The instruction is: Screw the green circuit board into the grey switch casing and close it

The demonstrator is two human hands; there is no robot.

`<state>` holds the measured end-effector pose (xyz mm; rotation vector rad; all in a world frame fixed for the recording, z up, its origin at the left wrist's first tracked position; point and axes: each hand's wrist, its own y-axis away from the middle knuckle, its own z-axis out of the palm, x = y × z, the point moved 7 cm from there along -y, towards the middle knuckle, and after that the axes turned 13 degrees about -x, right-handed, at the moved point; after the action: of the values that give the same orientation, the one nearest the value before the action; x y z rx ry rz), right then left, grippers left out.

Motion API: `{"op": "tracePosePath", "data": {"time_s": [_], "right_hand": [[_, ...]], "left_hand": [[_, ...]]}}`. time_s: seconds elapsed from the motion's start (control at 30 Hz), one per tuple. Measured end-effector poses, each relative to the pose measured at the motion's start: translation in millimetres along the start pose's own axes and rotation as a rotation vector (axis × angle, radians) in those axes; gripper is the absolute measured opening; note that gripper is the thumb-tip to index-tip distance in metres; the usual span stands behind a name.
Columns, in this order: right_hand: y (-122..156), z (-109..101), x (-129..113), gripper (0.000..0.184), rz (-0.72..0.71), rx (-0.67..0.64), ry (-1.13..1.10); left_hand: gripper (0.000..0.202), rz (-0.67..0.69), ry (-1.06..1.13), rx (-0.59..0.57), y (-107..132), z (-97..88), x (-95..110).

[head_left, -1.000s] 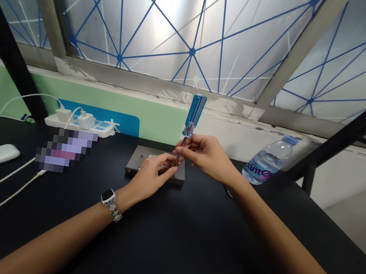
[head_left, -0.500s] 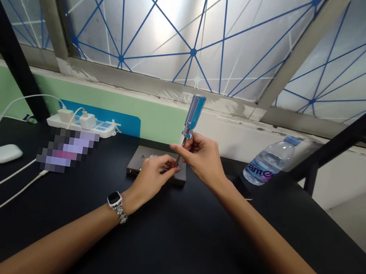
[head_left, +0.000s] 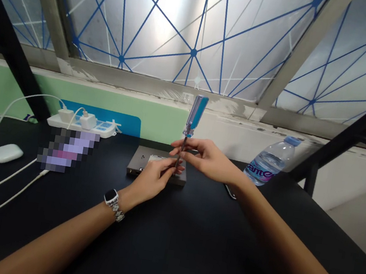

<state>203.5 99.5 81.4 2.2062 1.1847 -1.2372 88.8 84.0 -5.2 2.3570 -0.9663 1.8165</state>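
Note:
A screwdriver (head_left: 197,113) with a clear and blue handle stands nearly upright, leaning slightly right, its tip pointing down at a flat grey box (head_left: 138,157). My right hand (head_left: 207,160) is closed around the metal shaft just below the handle, thumb and fingers on either side. Lower down, my left hand (head_left: 154,178) pinches the shaft close to its tip, above the front right of the box. My fingers hide the tip and whatever it touches. A pale label shows on the box top behind my left hand, and a watch (head_left: 111,197) is on that wrist.
A water bottle (head_left: 269,162) leans at the right, near a dark phone-like slab (head_left: 230,191) partly under my right forearm. On the left are a power strip (head_left: 100,129) with plugs, white cables, a white earbud-type case (head_left: 6,153) and a pixelated item (head_left: 71,151).
My right hand has shifted slightly down, with its fingers more extended across the shaft. The screwdriver handle tilts a little further right. My left hand has moved slightly down and left.

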Motion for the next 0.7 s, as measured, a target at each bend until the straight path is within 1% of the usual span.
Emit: {"op": "tracePosePath", "data": {"time_s": [0.07,0.13,0.23,0.3,0.37,0.47,0.57,0.7], "right_hand": [[0.9,-2.0,-0.3,0.027,0.002,-0.014,-0.004],[1.5,-4.6,-0.9,0.022,0.000,0.006,0.031],[1.7,-7.1,-1.8,0.016,-0.008,0.069,0.101],[1.2,-7.2,-1.6,0.015,-0.012,0.109,0.116],[0.3,-6.5,-1.2,0.015,-0.013,0.138,0.124],[-1.0,-6.3,0.1,0.016,0.006,0.189,0.157],[-1.2,-7.4,1.2,0.024,0.029,0.264,0.204],[-0.1,-8.7,2.1,0.032,0.046,0.343,0.256]], "left_hand": [[0.029,0.013,-0.008,-0.006,0.0,1.2,2.4],[0.030,0.026,-0.023,0.008,0.2,0.2,6.2],[0.026,0.018,-0.064,0.087,0.8,-6.9,10.8],[0.020,0.002,-0.096,0.149,1.5,-12.6,12.0],[0.019,-0.015,-0.118,0.184,1.8,-15.7,11.6],[0.022,-0.031,-0.144,0.195,1.9,-15.5,9.6],[0.024,-0.040,-0.162,0.201,1.7,-13.8,7.5],[0.019,-0.055,-0.108,0.187,1.0,-12.8,4.6]]}}
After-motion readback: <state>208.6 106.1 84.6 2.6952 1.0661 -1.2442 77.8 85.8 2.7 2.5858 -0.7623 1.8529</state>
